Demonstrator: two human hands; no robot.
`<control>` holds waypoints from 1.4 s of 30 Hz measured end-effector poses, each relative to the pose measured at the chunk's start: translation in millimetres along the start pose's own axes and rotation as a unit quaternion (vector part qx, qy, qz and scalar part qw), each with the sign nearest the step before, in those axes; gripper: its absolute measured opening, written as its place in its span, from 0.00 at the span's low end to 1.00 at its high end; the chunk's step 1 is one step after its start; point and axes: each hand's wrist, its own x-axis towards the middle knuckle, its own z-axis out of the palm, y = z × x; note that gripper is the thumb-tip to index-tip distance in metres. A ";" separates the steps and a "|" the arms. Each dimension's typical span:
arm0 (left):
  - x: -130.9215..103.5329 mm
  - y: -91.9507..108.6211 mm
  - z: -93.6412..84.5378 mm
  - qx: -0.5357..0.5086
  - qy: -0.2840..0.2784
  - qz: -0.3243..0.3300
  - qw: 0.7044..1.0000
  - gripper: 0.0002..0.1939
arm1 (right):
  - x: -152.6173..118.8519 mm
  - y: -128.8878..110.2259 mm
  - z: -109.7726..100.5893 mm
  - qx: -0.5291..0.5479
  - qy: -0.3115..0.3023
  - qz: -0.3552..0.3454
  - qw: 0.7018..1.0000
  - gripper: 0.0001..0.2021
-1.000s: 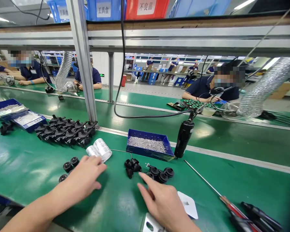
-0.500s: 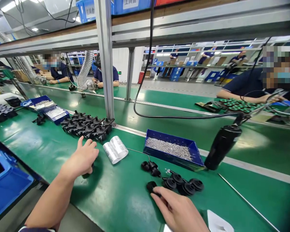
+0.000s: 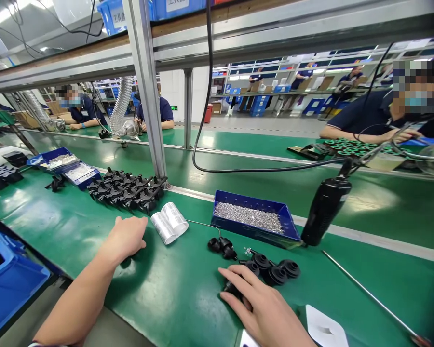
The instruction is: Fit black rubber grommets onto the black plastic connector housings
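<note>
While pinching black part [image 3: 233,289] between thumb and fingers of right hand [image 3: 265,300], over green bench [image 3: 173,289] and just in front of caps [image 3: 277,274], holding left hand [image 3: 126,237] back-up over dark piece [image 3: 128,263], near white rolls [image 3: 163,228]. Can't see left fingertips, so can't tell grip. Beyond right hand: small plugs [image 3: 227,249] near caps, then blue tray [image 3: 253,235] of shiny bits. Just right of tray: tilted black driver [image 3: 325,209]. Right of right hand: white plate [image 3: 323,323], near metal rod [image 3: 365,291].

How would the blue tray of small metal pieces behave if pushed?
The blue tray is probably heavy for its size, given its many metal pieces. Lying flat, it should slide, not roll. Open-topped, it might spill if tipped.
</note>
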 end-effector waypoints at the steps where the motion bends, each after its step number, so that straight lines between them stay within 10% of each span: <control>1: -2.4 6.8 1.4 0.006 0.005 0.019 1.000 0.15 | -1.1 1.4 -0.7 0.005 -0.008 0.004 1.000 0.17; 10: -26.3 82.1 26.6 -0.140 0.036 0.318 0.937 0.09 | -4.8 0.0 -18.0 0.025 -0.091 0.064 0.994 0.25; 16: -11.2 109.6 61.9 -0.406 0.022 0.301 0.863 0.19 | -2.2 -9.6 -27.4 0.084 -0.080 0.113 0.987 0.11; 23: -14.1 123.8 65.5 -0.628 0.002 0.327 0.706 0.12 | -4.7 -8.2 -18.6 -0.019 0.000 0.041 0.999 0.20; 42: -11.4 125.5 73.9 -0.617 0.051 0.357 0.700 0.20 | 1.6 -18.3 -21.6 0.209 0.087 0.047 0.973 0.13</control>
